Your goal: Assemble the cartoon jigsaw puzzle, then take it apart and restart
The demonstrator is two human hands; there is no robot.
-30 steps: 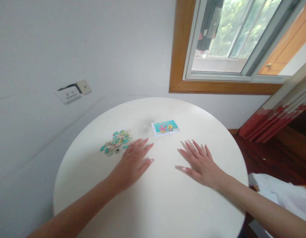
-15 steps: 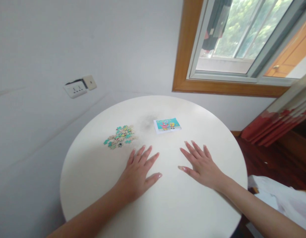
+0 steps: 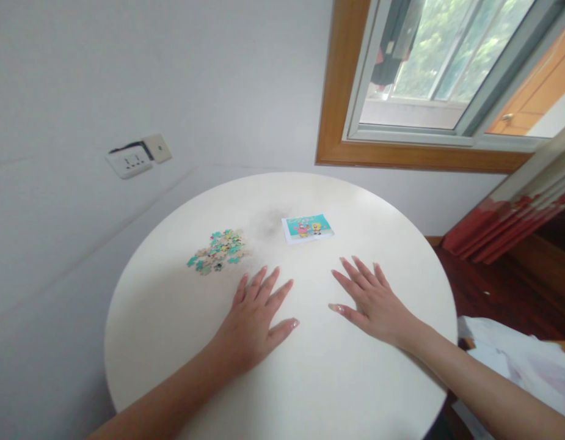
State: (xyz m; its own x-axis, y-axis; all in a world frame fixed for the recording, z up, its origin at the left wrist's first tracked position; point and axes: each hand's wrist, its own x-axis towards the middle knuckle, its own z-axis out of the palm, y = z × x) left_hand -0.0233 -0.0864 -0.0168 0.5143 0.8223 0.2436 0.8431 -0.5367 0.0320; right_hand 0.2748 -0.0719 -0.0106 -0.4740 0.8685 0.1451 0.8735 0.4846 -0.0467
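Observation:
My left hand (image 3: 257, 321) lies flat on a round white table (image 3: 319, 391), its fingers spread and nothing in them. Just beyond its fingertips, to the left, is a loose pile of jigsaw puzzle pieces (image 3: 220, 250) in teal, tan and yellow. My right hand (image 3: 371, 305) also rests palm down with fingers apart, holding nothing. Farther back, between the two hands, a small picture card (image 3: 307, 228) shows a pink and a yellow cartoon figure on teal. Neither hand touches the card or the pieces.
A wall with a socket plate (image 3: 130, 161) rises behind the table on the left. At the back right is a wood-framed window (image 3: 330, 110). A red and beige curtain (image 3: 484, 226) hangs at right, above white crumpled material (image 3: 515, 360) beside the table.
The view has shifted slightly, so the table, card and wall appear a little moved. Both hands stay flat in the same places on the table.

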